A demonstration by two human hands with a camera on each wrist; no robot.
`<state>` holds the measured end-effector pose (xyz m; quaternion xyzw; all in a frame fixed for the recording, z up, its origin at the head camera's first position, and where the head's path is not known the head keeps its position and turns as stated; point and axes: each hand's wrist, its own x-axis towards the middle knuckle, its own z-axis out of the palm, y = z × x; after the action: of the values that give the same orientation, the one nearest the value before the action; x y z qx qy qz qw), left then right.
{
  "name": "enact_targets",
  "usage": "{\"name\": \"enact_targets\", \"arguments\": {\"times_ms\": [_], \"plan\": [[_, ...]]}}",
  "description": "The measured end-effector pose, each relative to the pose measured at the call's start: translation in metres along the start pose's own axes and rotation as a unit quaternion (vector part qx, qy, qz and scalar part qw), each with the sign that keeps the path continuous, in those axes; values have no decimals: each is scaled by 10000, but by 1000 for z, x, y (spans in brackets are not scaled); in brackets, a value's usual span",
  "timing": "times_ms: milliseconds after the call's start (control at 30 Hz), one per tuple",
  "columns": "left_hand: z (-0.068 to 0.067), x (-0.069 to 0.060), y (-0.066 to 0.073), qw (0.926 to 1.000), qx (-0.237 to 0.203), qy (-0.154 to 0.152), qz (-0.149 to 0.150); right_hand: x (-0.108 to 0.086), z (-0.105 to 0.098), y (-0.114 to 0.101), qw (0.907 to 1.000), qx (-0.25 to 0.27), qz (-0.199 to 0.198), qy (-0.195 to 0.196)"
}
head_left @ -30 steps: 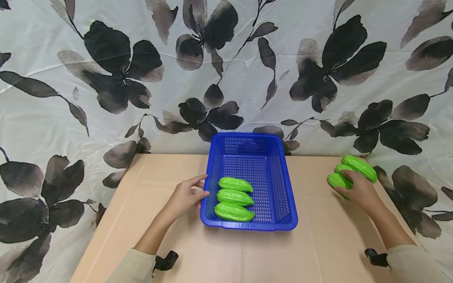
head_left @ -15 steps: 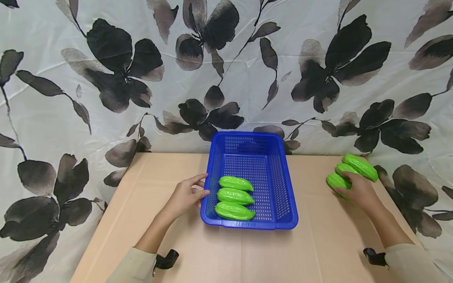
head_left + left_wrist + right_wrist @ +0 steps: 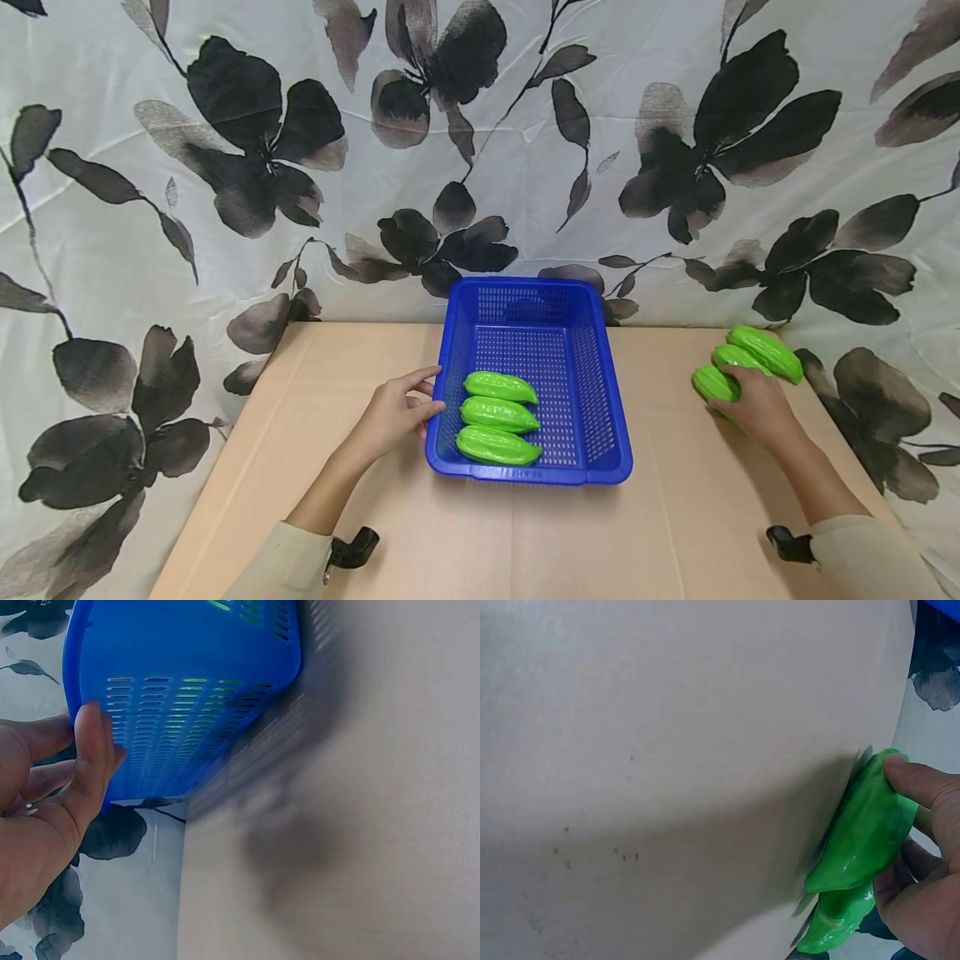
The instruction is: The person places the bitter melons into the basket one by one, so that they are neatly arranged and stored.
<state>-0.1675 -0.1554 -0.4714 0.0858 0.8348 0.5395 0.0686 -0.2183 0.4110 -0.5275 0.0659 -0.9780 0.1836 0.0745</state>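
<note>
In the head view, a blue perforated plastic basket [image 3: 528,477] stands mid-table, with three glossy green bitter gourds [image 3: 498,415] lying side by side along its left. My left hand [image 3: 392,417] pinches the basket's left rim; the left wrist view has its fingers [image 3: 90,746] against the rim and outer wall. Far to the right, my right hand [image 3: 759,407] grips the nearest of three more gourds, this bitter gourd [image 3: 714,383], between thumb and fingers. A middle gourd [image 3: 738,357] and a far gourd [image 3: 767,352] lie close behind it. The right wrist view catches the held gourd [image 3: 866,825] at the thumb tip.
The tan tabletop [image 3: 570,542] stretches between the basket and the right-hand gourds. A white cloth with dark flowers [image 3: 525,167] hangs behind the table. Black wrist cameras sit at both cuffs, the left camera [image 3: 354,550] and the right camera [image 3: 791,544].
My right hand has shifted slightly towards the near gourd, away from the middle one, which shows more now. My left hand and the basket keep their places; the view has tilted slightly.
</note>
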Motion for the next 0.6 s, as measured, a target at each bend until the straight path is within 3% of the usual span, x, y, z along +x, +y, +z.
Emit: {"name": "enact_targets", "arguments": {"times_ms": [267,600], "plan": [[0,0,0,10000,-26,-32,12,-3,-1,-5,9997,166,72,-133],[1,0,-3,10000,14,-16,73,-9,11,-4,9952,906,182,-315]]}}
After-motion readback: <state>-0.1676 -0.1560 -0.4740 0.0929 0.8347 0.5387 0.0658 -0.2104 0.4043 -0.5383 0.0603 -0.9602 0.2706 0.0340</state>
